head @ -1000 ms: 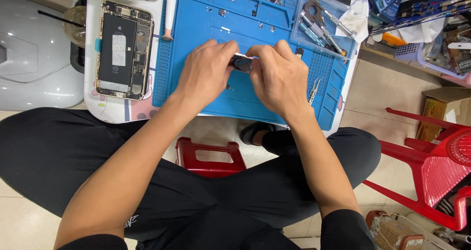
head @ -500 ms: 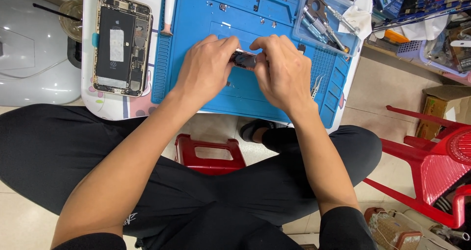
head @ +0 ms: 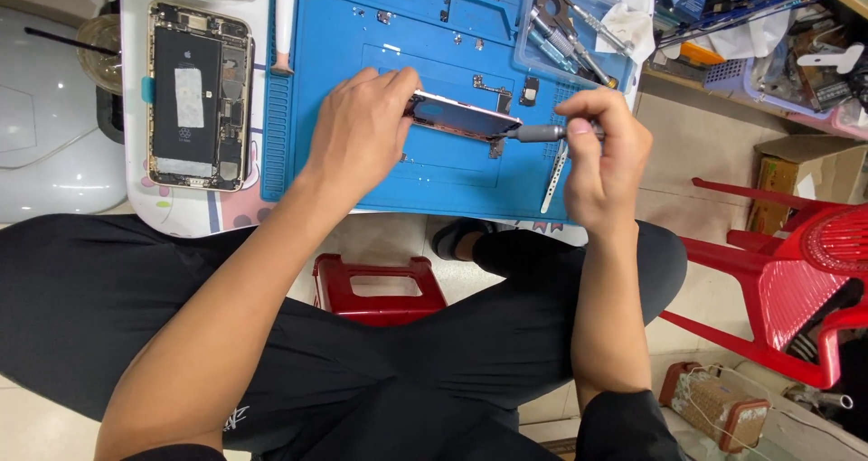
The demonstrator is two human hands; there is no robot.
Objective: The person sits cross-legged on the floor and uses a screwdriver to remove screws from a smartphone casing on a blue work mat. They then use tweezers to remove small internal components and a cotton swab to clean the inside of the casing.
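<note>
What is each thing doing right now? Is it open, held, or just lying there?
Phone screen panel: held on edge by the left hand.
Screwdriver: held by the right hand, tip at the panel.
Opened phone: open, lying flat.
Tweezers: lying on the blue mat.

Opened phone (head: 199, 97) (left), red stool (head: 380, 287)

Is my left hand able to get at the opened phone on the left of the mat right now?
Probably not at once: the left hand is busy gripping the screen panel. The opened phone itself lies uncovered beside it.
</note>
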